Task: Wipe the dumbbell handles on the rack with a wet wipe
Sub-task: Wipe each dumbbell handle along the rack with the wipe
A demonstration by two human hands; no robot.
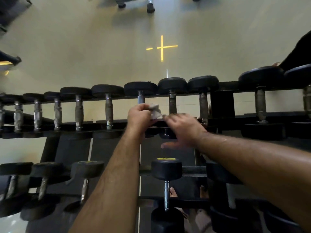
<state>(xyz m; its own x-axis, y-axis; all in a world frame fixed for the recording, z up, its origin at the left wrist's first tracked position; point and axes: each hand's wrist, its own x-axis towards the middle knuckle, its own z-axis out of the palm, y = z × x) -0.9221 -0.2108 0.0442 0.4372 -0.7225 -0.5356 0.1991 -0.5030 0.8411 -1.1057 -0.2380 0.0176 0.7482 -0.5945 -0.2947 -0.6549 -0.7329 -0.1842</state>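
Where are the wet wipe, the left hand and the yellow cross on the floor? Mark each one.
wet wipe (155, 111), head view, on its crumpled middle.
left hand (138, 115), head view, on the back of the hand.
yellow cross (162, 47), head view, where its two bars meet.

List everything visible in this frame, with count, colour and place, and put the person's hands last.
Upper-tier dumbbells: about eleven, black heads, worn metal handles, in a row across the rack's upper tier.
Lower-tier dumbbells: at least four, black heads, on the lower tier; more at right are hidden by the arm.
Rack: one, black, two tiers.
Wet wipe: one, greyish-white, crumpled, at the handle of a mid-row upper dumbbell.
Floor: pale beige, beyond the rack.
Cross marking: one, yellow, on the floor.
Equipment legs: dark, top edge.
Left hand: one, grips the wipe.
Right hand: one, blurred, fingers extended beside the wipe.
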